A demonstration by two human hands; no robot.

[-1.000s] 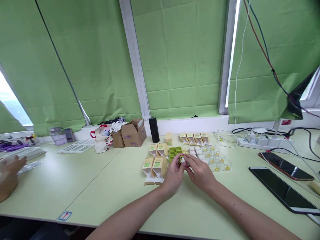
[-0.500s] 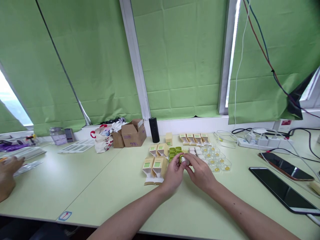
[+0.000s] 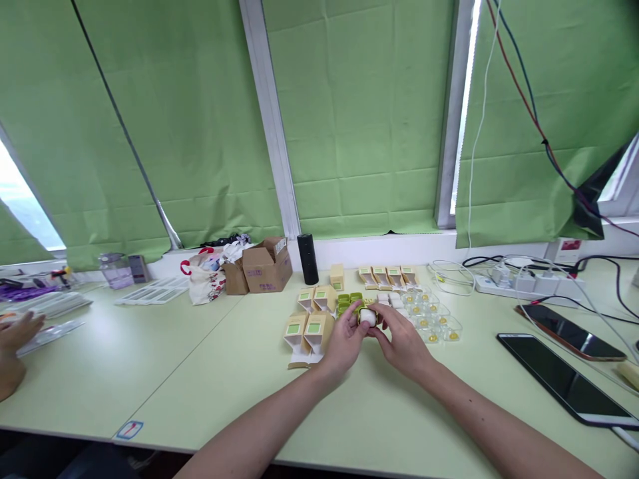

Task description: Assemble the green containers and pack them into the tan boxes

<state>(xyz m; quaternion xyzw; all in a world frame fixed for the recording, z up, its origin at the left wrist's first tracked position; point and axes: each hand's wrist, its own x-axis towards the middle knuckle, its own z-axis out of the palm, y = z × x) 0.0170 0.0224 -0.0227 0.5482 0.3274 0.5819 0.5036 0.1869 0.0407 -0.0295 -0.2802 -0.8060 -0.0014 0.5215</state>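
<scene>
Left hand (image 3: 344, 342) and right hand (image 3: 405, 342) hold a small, greenish-rimmed white block (image 3: 368, 317) at lower centre; pale bench (image 3: 200, 372) stretches leftward, its near edge crossing the frame's bottom.

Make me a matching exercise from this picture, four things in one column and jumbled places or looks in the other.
1. white-and-green piece
2. cylinder
3. power strip
4. clear cups

A. black, upright
B. yellow inside
C. between left hand and right hand
D. adapters plugged in

Pairs: 1-C, 2-A, 3-D, 4-B
</scene>
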